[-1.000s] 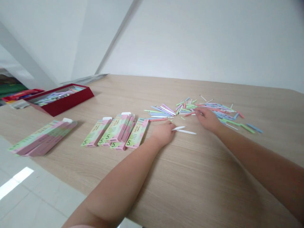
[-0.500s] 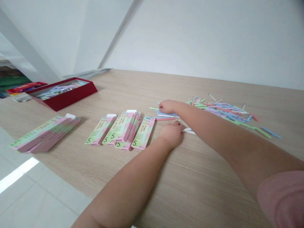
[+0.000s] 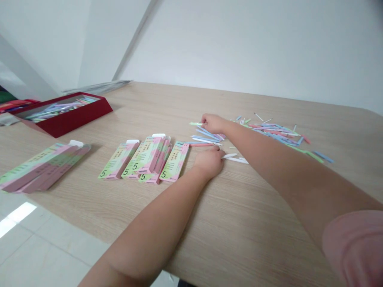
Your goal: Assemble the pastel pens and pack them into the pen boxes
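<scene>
My left hand (image 3: 208, 162) rests on the table with its fingers closed around slim white pen-like sticks (image 3: 235, 158), whose ends stick out to the right. Just beyond it, my right hand (image 3: 213, 123) pinches a light green pen-like stick (image 3: 196, 123) at the far side of a small row of sticks. That row of blue, white and pink sticks (image 3: 206, 137) lies between both hands. Left of my left hand stand several flat pastel boxes (image 3: 175, 161) marked "5", some stacked on one another. My fingertips are partly hidden.
A larger heap of pastel sticks (image 3: 278, 133) is spread at the right, partly behind my right arm. A dark red open box (image 3: 77, 117) full of sticks sits at the back left. More boxes (image 3: 44, 165) lie near the table's left edge. A white wall (image 3: 239, 48) rises behind.
My right hand has moved away from the small row to its far side, with a green stick in its fingers. The view has shifted, so the boxes appear farther left.
</scene>
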A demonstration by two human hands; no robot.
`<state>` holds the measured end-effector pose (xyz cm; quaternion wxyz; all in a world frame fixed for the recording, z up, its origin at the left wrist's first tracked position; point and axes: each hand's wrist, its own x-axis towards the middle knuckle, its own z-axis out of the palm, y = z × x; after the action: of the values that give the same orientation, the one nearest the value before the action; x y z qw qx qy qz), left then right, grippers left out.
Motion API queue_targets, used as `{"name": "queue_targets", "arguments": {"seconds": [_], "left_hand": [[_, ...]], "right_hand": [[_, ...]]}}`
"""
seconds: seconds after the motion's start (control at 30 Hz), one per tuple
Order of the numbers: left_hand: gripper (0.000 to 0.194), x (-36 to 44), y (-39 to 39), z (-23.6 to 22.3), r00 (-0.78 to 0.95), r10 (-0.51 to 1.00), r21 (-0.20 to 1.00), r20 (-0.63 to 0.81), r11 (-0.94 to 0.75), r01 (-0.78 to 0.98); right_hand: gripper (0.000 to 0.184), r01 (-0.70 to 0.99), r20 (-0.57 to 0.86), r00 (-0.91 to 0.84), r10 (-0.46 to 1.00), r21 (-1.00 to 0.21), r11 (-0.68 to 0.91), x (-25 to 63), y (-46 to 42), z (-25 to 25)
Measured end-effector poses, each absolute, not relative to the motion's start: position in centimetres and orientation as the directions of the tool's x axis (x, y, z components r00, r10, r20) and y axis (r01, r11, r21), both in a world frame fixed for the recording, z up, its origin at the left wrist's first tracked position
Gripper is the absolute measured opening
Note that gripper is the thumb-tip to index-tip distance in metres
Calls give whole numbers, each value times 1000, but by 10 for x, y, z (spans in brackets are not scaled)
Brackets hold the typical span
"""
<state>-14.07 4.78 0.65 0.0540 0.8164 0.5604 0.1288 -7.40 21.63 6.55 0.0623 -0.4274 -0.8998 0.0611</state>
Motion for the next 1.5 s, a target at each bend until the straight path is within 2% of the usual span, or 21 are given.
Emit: {"name": "queue_targets", "arguments": {"seconds": [0.1,0.2,0.33,0.43,0.5,0.57,0.63,0.73,0.83,0.93,1.0,1.1,1.13,1.2,1.5], "left_hand": [[30,-141,48,3,337,927,241,162,-368,898],[33,-143,49,4,335,922,263,193,-377,888],[30,-142,46,16,222,919,351,325,-336,874],[30,-132,35,27,169,871,434,461,-387,813],[32,-118,23,31,288,820,453,494,-526,720],[31,-102,10,31,521,732,441,439,-681,585],[31,-90,0,29,741,608,429,286,-773,468],[29,-80,-6,25,846,526,418,90,-791,447],[27,-80,-3,22,811,583,410,58,-754,513],[27,-82,1,21,791,607,418,76,-740,527],[29,-83,3,21,784,616,419,80,-734,534],[30,-84,6,18,773,629,423,77,-723,546],[31,-85,7,17,771,633,426,74,-719,549],[31,-85,8,17,765,641,432,69,-710,556],[32,-85,6,20,773,632,479,49,-694,537]], "right_hand": [[34,772,225,-558,799,-213,599,-38,200,77],[32,717,426,-462,778,-336,611,13,162,85],[33,698,452,-331,828,-473,537,92,80,76],[30,703,327,-334,884,-539,464,144,13,52],[28,702,203,-359,911,-585,406,167,-26,35],[27,696,141,-361,922,-618,367,180,-57,21],[24,692,109,-345,932,-641,331,183,-78,14],[20,684,78,-330,941,-667,295,181,-93,14],[34,716,159,-317,935,-606,345,193,-98,18],[65,872,293,-208,933,-377,313,239,-96,16],[87,966,319,14,947,-250,70,285,-91,9],[117,943,164,304,938,-188,-273,352,-79,-6],[118,927,114,353,929,-177,-331,369,-75,-11],[117,930,55,348,936,-145,-337,390,-65,-19],[84,988,14,128,992,-93,-126,375,-9,-27]]}}
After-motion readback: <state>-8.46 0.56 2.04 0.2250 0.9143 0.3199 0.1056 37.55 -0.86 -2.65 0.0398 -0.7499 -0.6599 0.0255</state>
